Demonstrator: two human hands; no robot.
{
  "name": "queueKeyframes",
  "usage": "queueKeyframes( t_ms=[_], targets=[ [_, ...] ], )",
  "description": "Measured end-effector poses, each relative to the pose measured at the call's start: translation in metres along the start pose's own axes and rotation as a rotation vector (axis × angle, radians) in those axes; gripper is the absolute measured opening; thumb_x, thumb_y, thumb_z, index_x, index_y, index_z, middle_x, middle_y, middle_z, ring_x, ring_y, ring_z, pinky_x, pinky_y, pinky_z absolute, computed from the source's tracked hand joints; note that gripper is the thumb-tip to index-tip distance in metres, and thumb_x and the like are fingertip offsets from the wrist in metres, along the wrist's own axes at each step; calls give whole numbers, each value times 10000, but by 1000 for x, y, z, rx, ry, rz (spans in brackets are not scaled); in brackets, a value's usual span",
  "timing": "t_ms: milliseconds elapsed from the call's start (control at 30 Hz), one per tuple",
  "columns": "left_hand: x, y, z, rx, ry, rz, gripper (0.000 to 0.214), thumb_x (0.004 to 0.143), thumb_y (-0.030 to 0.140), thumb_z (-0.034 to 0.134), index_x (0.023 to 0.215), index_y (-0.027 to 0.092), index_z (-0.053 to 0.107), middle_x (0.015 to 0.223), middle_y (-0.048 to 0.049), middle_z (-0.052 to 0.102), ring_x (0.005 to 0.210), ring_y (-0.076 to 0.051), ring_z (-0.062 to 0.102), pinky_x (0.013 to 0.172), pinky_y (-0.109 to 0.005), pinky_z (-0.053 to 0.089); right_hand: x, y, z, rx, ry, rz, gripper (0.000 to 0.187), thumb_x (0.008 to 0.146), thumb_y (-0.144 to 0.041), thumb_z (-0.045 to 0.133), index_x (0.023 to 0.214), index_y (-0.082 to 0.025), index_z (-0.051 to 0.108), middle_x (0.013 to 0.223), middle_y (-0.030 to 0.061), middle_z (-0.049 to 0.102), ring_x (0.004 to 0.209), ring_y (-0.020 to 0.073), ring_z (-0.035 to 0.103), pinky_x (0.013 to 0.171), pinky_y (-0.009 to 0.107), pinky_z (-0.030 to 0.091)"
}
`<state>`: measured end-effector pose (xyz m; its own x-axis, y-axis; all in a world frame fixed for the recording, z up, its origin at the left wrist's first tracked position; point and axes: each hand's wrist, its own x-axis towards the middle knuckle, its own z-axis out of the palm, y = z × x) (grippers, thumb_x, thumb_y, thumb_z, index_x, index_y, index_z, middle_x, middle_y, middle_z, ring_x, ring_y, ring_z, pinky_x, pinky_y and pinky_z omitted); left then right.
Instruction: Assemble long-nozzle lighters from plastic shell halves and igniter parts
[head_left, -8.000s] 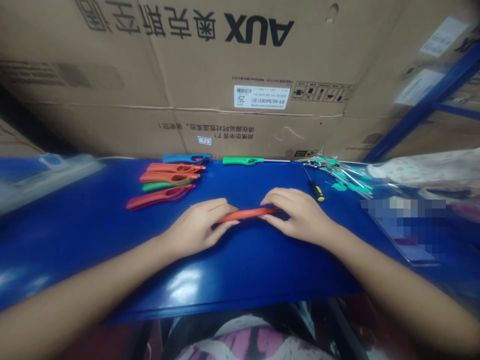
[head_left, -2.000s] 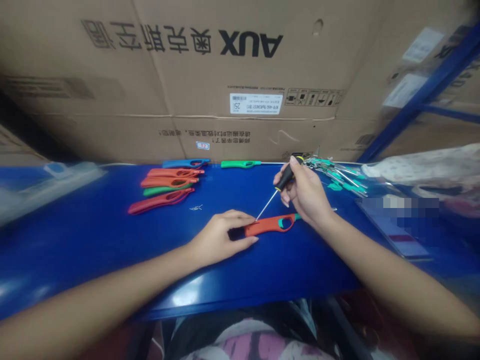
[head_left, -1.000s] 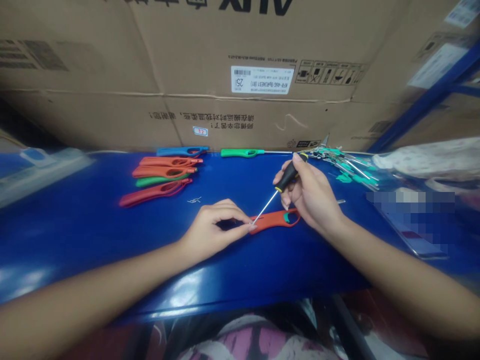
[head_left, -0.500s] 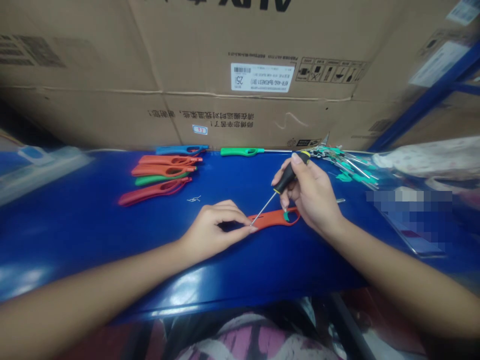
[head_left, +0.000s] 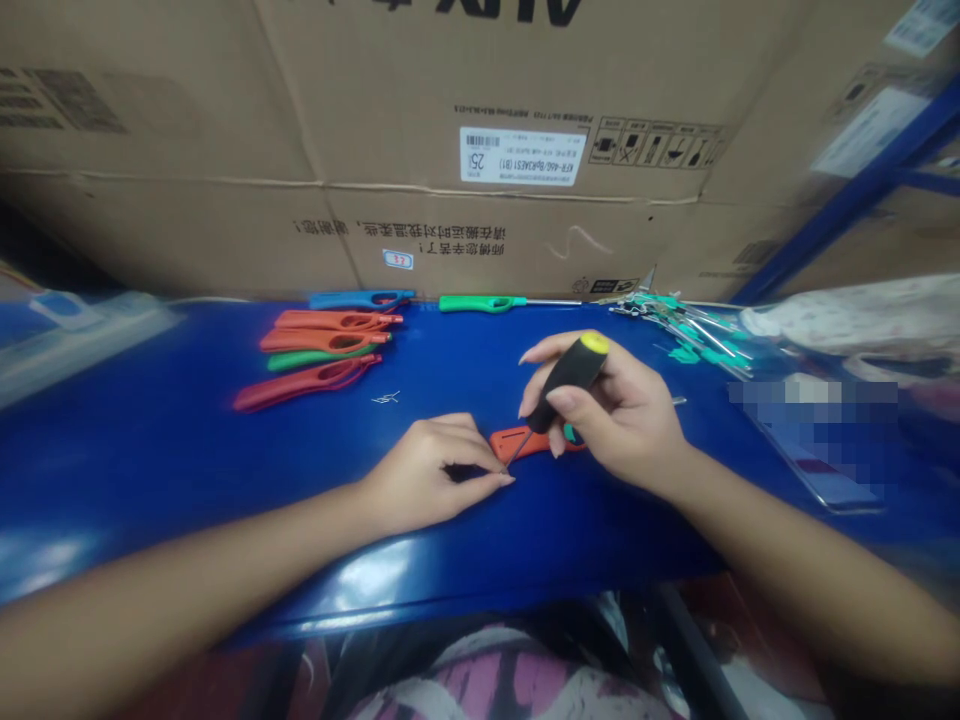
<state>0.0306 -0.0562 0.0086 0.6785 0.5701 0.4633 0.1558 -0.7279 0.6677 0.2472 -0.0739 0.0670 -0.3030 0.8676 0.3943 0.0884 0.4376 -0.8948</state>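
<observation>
An orange plastic lighter casing (head_left: 514, 441) lies flat on the blue table (head_left: 187, 450) in front of me. My left hand (head_left: 431, 475) pinches its near left end between thumb and fingers and pins it down. My right hand (head_left: 611, 405) is wrapped round a screwdriver (head_left: 566, 380) with a black handle and yellow cap. The screwdriver tilts steeply, and its thin shaft points down to the casing's left end, close to my left fingertips. My right hand covers the casing's right part.
Several orange, red, green and blue casings (head_left: 322, 345) lie in a stack at the back left. A green lighter (head_left: 480, 303) lies by the large cardboard boxes (head_left: 480, 150). Green-tipped metal parts (head_left: 686, 335) are heaped at the back right, and small bits (head_left: 386, 398) lie mid-table.
My right hand has swung the screwdriver handle up and towards me, so it stands steeper over the casing. My left hand still pins the same end. Eight seconds ago both hands held the casing alone.
</observation>
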Motion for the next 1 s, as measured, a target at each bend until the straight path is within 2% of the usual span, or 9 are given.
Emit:
queueKeyframes(
  t_ms=[100, 200, 300, 367, 433, 533, 667, 900, 1000],
  targets=[
    [1, 1, 0, -12, -19, 0, 85, 885, 198, 713, 894, 202, 798, 825, -41, 780, 759, -164, 686, 734, -295, 554, -7, 1, 2, -75, -5, -82, 439, 918, -314, 677, 1326, -287, 517, 880, 13, 718, 590, 141, 672, 537, 277, 568],
    [2, 0, -1, -14, 45, -52, 74, 870, 217, 727, 846, 192, 793, 774, -42, 763, 704, -155, 672, 645, -265, 536, -10, 6, 4, -111, 29, -322, 633, 821, -168, 770, 1351, -342, 471, 907, -2, 728, 729, 183, 729, 648, 317, 610],
    [3, -1, -1, -18, 65, -76, 86, 866, 225, 725, 817, 188, 784, 772, -41, 761, 697, -153, 679, 613, -249, 528, -9, 13, 5, -113, -33, -471, 534, 796, -131, 788, 1226, -332, 546, 943, -4, 737, 830, 192, 752, 761, 339, 621],
    [3, -1, 0, 0, 51, -45, 87, 867, 200, 718, 808, 191, 781, 787, -36, 764, 715, -152, 686, 642, -252, 538, -8, 19, 6, -128, -98, -528, 513, 833, -162, 766, 1267, -302, 532, 996, 21, 735, 896, 194, 751, 813, 347, 618],
    [3, -2, 0, 22, 27, 0, 85, 871, 178, 714, 823, 196, 782, 802, -32, 766, 739, -153, 688, 677, -259, 547, -6, 23, 6, -145, -127, -593, 579, 874, -181, 729, 1376, -276, 457, 1130, 62, 702, 950, 188, 740, 825, 333, 614],
    [2, -1, 0, 32, -8, 46, 73, 878, 179, 719, 891, 199, 787, 833, -32, 773, 772, -158, 692, 715, -270, 557, -5, 24, 4, -152, -164, -528, 629, 934, -205, 640, 1473, -278, 324, 1261, 90, 619, 923, 162, 726, 745, 290, 620],
    [1, 0, -1, 28, -42, 59, 69, 876, 176, 727, 910, 187, 787, 835, -31, 770, 801, -156, 689, 753, -272, 557, -7, 15, 2, -168, -243, -396, 602, 968, -239, 538, 1497, -282, 253, 1192, 74, 607, 852, 156, 713, 660, 286, 625],
    [2, 1, -1, -1, 12, 65, 32, 853, 163, 756, 877, 170, 775, 846, -33, 767, 792, -137, 683, 748, -239, 553, -6, 10, 2, -207, -190, -470, 688, 965, -179, 533, 1526, -331, 164, 1477, 116, 437, 884, 148, 690, 607, 279, 626],
    [3, 2, -2, -10, 18, 70, 27, 847, 157, 762, 869, 170, 771, 839, -30, 765, 787, -130, 678, 744, -229, 550, -7, 10, 2, -245, -189, -447, 666, 985, -202, 522, 1527, -340, 161, 1509, 118, 410, 915, 163, 693, 577, 271, 625]
  ],
)
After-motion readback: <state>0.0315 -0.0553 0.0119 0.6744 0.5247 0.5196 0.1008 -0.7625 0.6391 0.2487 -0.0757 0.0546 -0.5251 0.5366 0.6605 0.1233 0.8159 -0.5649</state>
